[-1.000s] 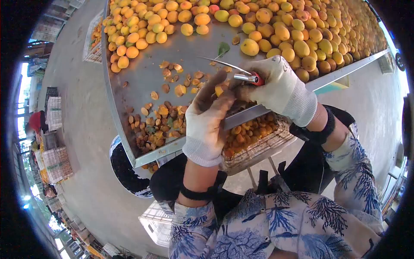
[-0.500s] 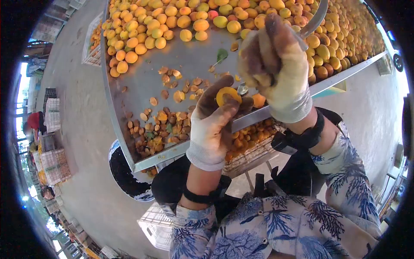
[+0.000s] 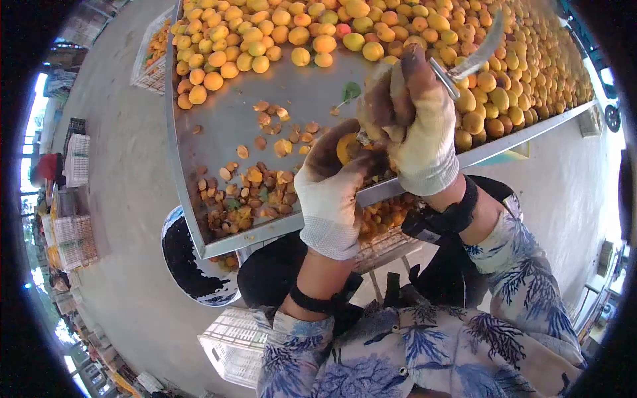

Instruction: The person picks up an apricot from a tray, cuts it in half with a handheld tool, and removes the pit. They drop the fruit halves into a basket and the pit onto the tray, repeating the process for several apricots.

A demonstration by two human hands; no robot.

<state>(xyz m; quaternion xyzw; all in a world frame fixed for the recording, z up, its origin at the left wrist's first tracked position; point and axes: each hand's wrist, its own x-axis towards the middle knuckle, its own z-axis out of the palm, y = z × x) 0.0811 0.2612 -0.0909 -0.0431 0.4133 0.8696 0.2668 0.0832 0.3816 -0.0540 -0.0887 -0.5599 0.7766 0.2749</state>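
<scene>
My left hand [image 3: 330, 189], in a stained white glove, is closed around a yellow-orange apricot [image 3: 344, 148] over the front of the metal tray [image 3: 285, 227]. My gloved right hand [image 3: 419, 123] grips a metal tool with a curved blade [image 3: 480, 57], which sticks out above the fist. The bottom of that fist is against the apricot, where a small metal tip partly shows. Fingers hide much of the fruit and the tool's handle. Left of my hands, apricot pits [image 3: 249, 192] and bits of flesh lie in the tray.
Many whole apricots [image 3: 265, 30] fill the back and right of the tray. A leaf [image 3: 350, 91] lies behind my hands. Below the tray's edge is a crate of apricot pieces [image 3: 385, 217]. A bucket [image 3: 192, 265] and a white crate [image 3: 232, 345] stand at lower left.
My right hand has come down and left with the tool, from above the apricot to against it. My left hand still holds the fruit. The view has shifted slightly.
</scene>
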